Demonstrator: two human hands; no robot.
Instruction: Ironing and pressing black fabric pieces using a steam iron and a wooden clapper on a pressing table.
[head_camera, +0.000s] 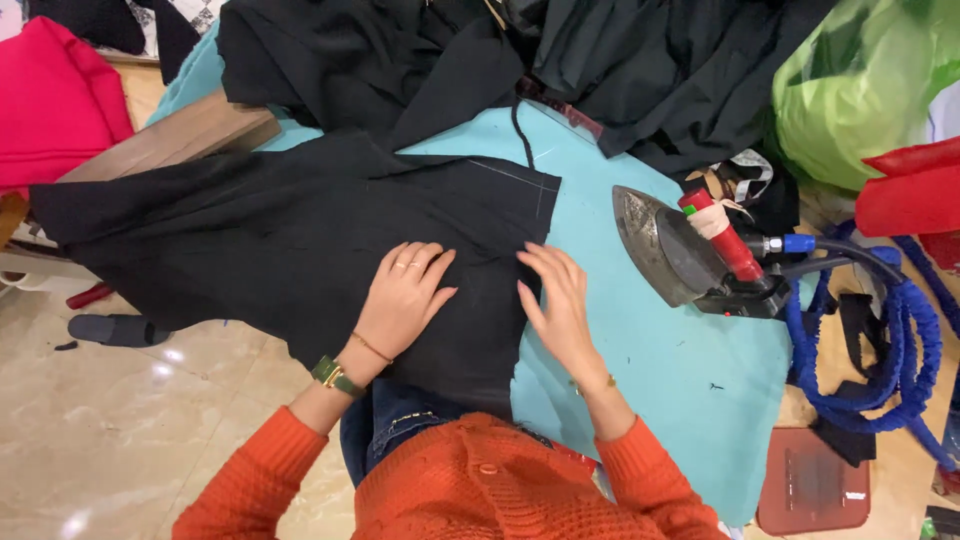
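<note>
Both hands are lying flat and open — left hand (403, 300), right hand (556, 305) — smoothing black cloth (290, 240) on the surface (650, 370); the iron (690, 255) is sitting unused, so pressing looks undone.

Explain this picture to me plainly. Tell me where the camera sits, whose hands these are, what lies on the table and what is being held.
There is one picture, taken by a camera worn on a person's head and looking down at their own two hands. No machine is involved; the orange sleeves belong to the wearer.

The left hand lies flat, palm down, on a piece of black fabric spread over a turquoise ironing surface. The right hand rests open at the fabric's right edge. Neither hand grips anything; the fingers only press on the cloth.

To the right an iron with a red handle lies tipped on its side, its metal sole showing, joined to a blue hose. More black cloth is heaped at the far end, beside a green plastic bag.
</note>
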